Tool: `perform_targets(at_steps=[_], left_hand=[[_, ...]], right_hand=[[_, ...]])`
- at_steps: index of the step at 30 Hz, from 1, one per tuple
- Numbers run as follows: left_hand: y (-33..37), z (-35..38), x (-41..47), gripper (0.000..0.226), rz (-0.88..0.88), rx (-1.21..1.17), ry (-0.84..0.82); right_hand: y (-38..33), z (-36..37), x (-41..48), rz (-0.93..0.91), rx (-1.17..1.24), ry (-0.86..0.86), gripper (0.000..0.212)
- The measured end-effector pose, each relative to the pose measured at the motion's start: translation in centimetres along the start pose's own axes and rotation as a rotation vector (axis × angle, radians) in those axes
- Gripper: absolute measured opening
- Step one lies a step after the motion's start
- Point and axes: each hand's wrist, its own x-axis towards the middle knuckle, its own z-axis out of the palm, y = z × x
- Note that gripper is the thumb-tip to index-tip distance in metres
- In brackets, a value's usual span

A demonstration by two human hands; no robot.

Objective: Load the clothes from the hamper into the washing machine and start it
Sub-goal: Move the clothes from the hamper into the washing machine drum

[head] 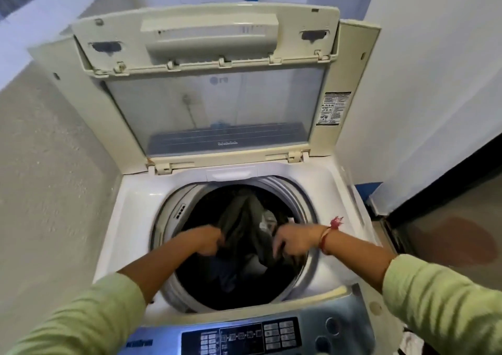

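Clothes: a dark garment (244, 227) hangs in the mouth of the drum (173, 216) of a top-loading washing machine (133, 200). The left hand (209, 239) and right hand (292, 239) hold its upper edge, the fingers of both curled tight on the cloth. More dark laundry (225, 273) lies lower inside. The lid (206, 96) stands raised and the control panel (241, 338) is untouched. Loading seems under way. The hamper is out of sight, so how much remains is unknown. Shutting the lid and starting are not yet done.
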Motion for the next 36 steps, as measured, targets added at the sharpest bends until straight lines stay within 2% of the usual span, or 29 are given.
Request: perform_targets(at_steps=[1,3,4,6,11,16,18,22,24,26,29,31,34,36], left_hand=[[0.2,1.6,1.1,0.037,-0.042,0.067,-0.199],[0.5,4.8,2.5,0.042,-0.142,0.157,-0.455],[0.7,6.0,2.8,0.044,-0.169,0.186,-0.514],[1.1,7.2,3.0,0.044,-0.196,0.168,-0.515],[1.5,6.6,2.4,0.036,-0.165,-0.111,-0.216],[0.9,4.8,2.1,0.026,-0.145,-0.4,-0.09],[2.4,3.2,1.7,0.021,-0.098,-0.51,0.118],[10.6,-2.7,-0.2,0.01,0.119,-0.715,0.664],[16.6,-5.8,-1.6,0.009,0.272,-0.824,0.818],[23.7,-8.0,-2.8,0.006,0.463,-0.914,0.871],[34.0,-8.2,-2.9,0.011,0.722,-0.876,0.827],[40.5,-6.6,-1.7,0.011,0.802,-0.843,0.656],[47.2,-2.9,2.5,0.011,0.738,-0.812,0.317],[50.2,0.1,6.3,0.014,0.622,-0.734,0.183]], right_hand=[[-0.2,0.9,0.3,0.045,-0.054,-0.159,0.037],[-0.4,2.8,1.1,0.104,-0.074,-0.231,0.034],[-0.4,3.5,1.6,0.118,-0.051,-0.203,0.032],[-0.4,4.0,2.0,0.137,-0.005,-0.136,0.032],[-0.1,3.0,0.8,0.131,0.09,0.012,0.04],[0.8,1.7,-2.7,0.085,0.282,0.181,0.035],[1.3,1.3,-5.1,0.029,0.4,0.305,0.032],[3.7,1.3,-12.4,-0.053,0.654,0.637,0.024],[5.2,2.0,-16.9,-0.043,0.768,0.783,0.02],[7.0,3.7,-21.7,0.008,0.857,0.932,0.017],[10.1,8.0,-27.8,0.126,0.977,1.091,0.019],[13.0,12.0,-30.8,0.255,1.039,1.157,0.018],[17.1,18.4,-33.5,0.463,1.101,1.15,0.015],[19.9,22.9,-34.0,0.574,1.159,1.113,0.011]])
